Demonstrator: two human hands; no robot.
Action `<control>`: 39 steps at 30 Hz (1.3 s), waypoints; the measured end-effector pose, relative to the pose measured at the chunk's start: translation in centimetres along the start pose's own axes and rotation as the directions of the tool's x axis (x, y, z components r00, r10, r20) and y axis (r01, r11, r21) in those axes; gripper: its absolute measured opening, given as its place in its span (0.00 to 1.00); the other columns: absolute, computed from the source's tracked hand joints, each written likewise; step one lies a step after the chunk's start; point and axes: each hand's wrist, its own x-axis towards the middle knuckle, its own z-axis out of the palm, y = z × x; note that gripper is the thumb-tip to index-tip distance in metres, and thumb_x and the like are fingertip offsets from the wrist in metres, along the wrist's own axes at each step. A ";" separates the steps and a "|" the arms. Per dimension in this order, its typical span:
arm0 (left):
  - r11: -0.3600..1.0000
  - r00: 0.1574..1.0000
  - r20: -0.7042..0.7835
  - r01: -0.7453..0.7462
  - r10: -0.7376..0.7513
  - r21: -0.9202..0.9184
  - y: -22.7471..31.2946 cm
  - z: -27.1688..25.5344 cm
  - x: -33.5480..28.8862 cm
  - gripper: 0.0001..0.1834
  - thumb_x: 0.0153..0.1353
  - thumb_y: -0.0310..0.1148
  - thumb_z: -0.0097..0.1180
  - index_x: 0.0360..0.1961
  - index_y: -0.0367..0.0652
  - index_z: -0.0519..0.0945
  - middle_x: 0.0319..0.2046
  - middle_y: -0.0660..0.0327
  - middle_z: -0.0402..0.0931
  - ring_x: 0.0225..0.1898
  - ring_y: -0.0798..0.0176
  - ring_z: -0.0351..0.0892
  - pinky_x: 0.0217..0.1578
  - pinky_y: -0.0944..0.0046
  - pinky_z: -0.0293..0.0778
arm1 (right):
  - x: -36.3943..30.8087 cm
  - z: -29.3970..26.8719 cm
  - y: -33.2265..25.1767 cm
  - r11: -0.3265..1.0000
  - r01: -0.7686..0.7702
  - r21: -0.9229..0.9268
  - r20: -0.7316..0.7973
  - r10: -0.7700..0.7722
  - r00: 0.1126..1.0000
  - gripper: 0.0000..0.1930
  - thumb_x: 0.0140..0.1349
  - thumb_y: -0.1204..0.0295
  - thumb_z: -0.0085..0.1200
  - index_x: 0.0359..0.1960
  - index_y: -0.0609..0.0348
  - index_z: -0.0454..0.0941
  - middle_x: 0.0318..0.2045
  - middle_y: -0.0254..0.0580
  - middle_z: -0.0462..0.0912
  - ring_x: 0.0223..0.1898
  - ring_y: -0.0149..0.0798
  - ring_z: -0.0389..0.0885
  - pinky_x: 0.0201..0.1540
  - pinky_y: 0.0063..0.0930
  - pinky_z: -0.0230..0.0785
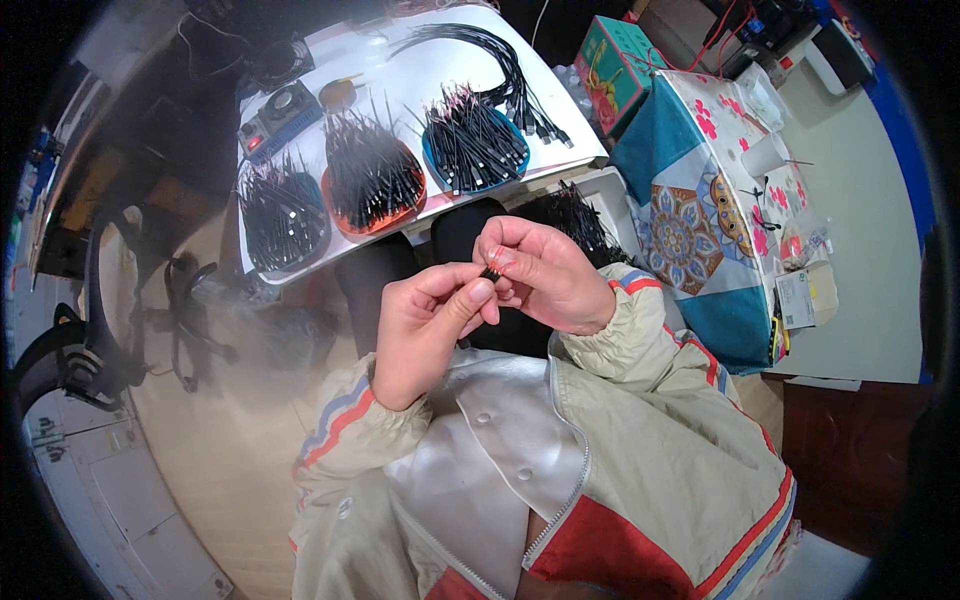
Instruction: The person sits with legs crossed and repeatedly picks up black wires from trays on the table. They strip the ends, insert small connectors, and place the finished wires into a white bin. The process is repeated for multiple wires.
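Note:
Close together in front of my chest, my left hand (425,325) and my right hand (555,280) both pinch a small black piece (490,274). The thumb and fingertips cover most of it, so its exact kind is hidden. Thin red strands (505,262), like fine wire, show by the right thumb and fingers. Beyond the hands, short black cables with metal plug ends fill an orange bowl (378,228) and a blue bowl (482,186). More such cables (283,215) are heaped at the left.
The white table (400,75) carries a grey device with a knob (285,112) and a longer cable bundle (500,60). A white bin (612,198) holds black cables. At right are a green box (615,65), a cloth-covered table (700,110) and a white cup (765,155). A chair (110,300) stands left.

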 end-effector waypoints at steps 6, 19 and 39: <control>0.998 0.999 0.031 0.038 -0.037 -0.051 0.1 -0.4 0.3 0.09 0.68 0.26 0.53 0.42 0.31 0.81 0.28 0.64 0.78 0.29 0.78 0.73 0.27 0.81 0.66 | 0.4 0.0 0.2 1.000 0.008 0.001 -0.031 -0.008 0.999 0.08 0.69 0.69 0.51 0.41 0.55 0.65 0.35 0.34 0.73 0.30 0.29 0.79 0.31 0.19 0.70; 0.992 0.995 -0.003 0.102 -0.102 -0.071 -0.4 -0.7 0.7 0.09 0.68 0.28 0.53 0.40 0.31 0.81 0.24 0.63 0.77 0.22 0.80 0.64 0.22 0.79 0.57 | 0.8 -0.6 0.7 0.996 0.038 -0.076 -0.080 -0.044 0.996 0.08 0.67 0.71 0.53 0.42 0.54 0.66 0.37 0.30 0.71 0.33 0.19 0.71 0.30 0.12 0.62; 0.990 0.992 -0.046 0.112 -0.116 -0.083 -0.8 -0.8 0.5 0.09 0.67 0.27 0.54 0.41 0.31 0.81 0.24 0.63 0.77 0.22 0.79 0.64 0.21 0.78 0.56 | 1.1 -0.4 1.1 0.993 0.005 -0.116 -0.070 -0.013 0.997 0.10 0.68 0.69 0.51 0.46 0.52 0.65 0.40 0.31 0.70 0.37 0.20 0.70 0.32 0.13 0.62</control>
